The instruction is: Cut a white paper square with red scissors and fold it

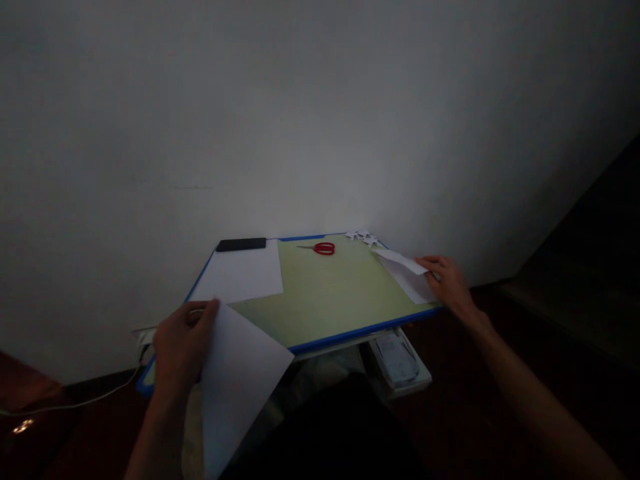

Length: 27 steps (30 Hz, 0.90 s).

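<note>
Between the thumb and fingers of my left hand [185, 340] is a white sheet of paper [243, 383], which hangs tilted past the table's front edge. My right hand [450, 283], at the table's right side, pinches a smaller piece of white paper [403, 260]. Under that piece, more white paper [407, 283] lies at the table's right edge. Scissors with red handles [324, 249] rest at the back middle, apart from both hands. Beyond my left hand, white paper [245, 273] lies flat on the table.
The pale green table [330, 293] has a blue rim and stands against a grey wall [320, 120]. A black flat object [241, 245] lies at the back left, and several small white paper cutouts [363, 237] at the back right. Below is a box-like object [397, 360].
</note>
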Available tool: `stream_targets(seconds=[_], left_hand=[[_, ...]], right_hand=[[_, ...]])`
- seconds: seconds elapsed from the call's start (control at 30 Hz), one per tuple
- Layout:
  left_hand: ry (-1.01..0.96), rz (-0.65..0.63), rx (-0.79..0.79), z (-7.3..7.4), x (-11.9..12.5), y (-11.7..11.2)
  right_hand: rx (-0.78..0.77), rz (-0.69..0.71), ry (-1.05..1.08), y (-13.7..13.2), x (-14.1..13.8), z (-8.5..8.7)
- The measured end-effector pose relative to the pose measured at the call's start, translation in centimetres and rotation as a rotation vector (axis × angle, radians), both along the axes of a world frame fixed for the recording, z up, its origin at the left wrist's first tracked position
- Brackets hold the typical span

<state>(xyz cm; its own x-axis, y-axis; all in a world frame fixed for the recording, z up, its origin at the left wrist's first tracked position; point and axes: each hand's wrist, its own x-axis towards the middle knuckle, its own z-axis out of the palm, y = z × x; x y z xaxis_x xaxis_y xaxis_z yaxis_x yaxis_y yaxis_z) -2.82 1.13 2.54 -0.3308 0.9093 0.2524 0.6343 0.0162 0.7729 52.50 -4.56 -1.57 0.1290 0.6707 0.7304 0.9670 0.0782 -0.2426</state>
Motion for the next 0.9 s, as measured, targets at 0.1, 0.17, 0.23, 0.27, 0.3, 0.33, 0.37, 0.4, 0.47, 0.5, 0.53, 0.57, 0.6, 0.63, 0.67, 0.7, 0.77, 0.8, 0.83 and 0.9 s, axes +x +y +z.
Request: stream_targets(seconds=[0.1, 0.17, 0.23, 0.27, 0.3, 0.33, 0.37, 0.4, 0.47, 0.5, 0.53, 0.57, 0.6, 0.63, 0.67, 0.7, 0.77, 0.8, 0.83, 0.9], left_hand=[[0.017, -0.003, -0.004, 0.2, 0.1, 0.0], [0.015, 0.0, -0.014, 0.2, 0.1, 0.0], [0.009, 0.007, -0.023, 0.2, 0.2, 0.0], [0.008, 0.012, -0.025, 0.2, 0.2, 0.1], [0.007, 0.017, -0.027, 0.2, 0.2, 0.1], [0.007, 0.022, -0.027, 0.2, 0.2, 0.1], [0.005, 0.025, -0.029, 0.2, 0.2, 0.1], [0.003, 0.027, -0.03, 0.1, 0.2, 0.1], [-0.001, 0.028, -0.03, 0.1, 0.2, 0.0], [-0.003, 0.028, -0.029, 0.1, 0.2, 0.0], [-0.006, 0.028, -0.028, 0.1, 0.2, 0.0], [-0.009, 0.03, -0.029, 0.1, 0.2, 0.0], [-0.012, 0.033, -0.03, 0.1, 0.2, 0.0], [-0.014, 0.036, -0.033, 0.1, 0.2, 0.1], [-0.015, 0.038, -0.036, 0.1, 0.2, 0.1], [-0.015, 0.041, -0.037, 0.1, 0.2, 0.1], [-0.011, 0.043, -0.034, 0.0, 0.2, 0.2], [-0.009, 0.044, -0.03, 0.0, 0.1, 0.2], [-0.007, 0.044, -0.027, -0.1, 0.1, 0.2], [-0.006, 0.045, -0.02, -0.2, 0.0, 0.2]], right_hand=[[-0.04, 0.024, -0.003, -1.1, 0.4, -2.5], [-0.062, 0.025, 0.002, -1.6, 0.8, -3.4], [-0.081, 0.025, 0.005, -2.1, 1.1, -3.9], [-0.09, 0.025, 0.006, -2.3, 1.1, -4.2], [-0.097, 0.024, 0.006, -2.5, 1.2, -4.4], [-0.104, 0.021, 0.006, -2.8, 1.2, -4.5], [-0.111, 0.016, 0.005, -3.0, 1.2, -4.7], [-0.117, 0.009, 0.005, -3.2, 1.1, -4.9], [-0.124, -0.006, 0.004, -3.5, 1.0, -5.3], [-0.126, -0.014, 0.005, -3.6, 1.0, -5.4], [-0.128, -0.019, 0.006, -3.7, 0.9, -5.6], [-0.129, -0.024, 0.007, -3.7, 0.8, -5.7], [-0.131, -0.028, 0.008, -3.8, 0.7, -5.8], [-0.134, -0.032, 0.009, -3.8, 0.6, -5.8], [-0.136, -0.038, 0.01, -3.9, 0.5, -5.8], [-0.139, -0.044, 0.011, -3.9, 0.3, -5.8], [-0.145, -0.058, 0.013, -4.1, -0.1, -5.7], [-0.148, -0.065, 0.013, -4.3, -0.3, -5.6], [-0.149, -0.074, 0.013, -4.4, -0.6, -5.5], [-0.145, -0.101, 0.014, -4.6, -1.1, -5.2]])
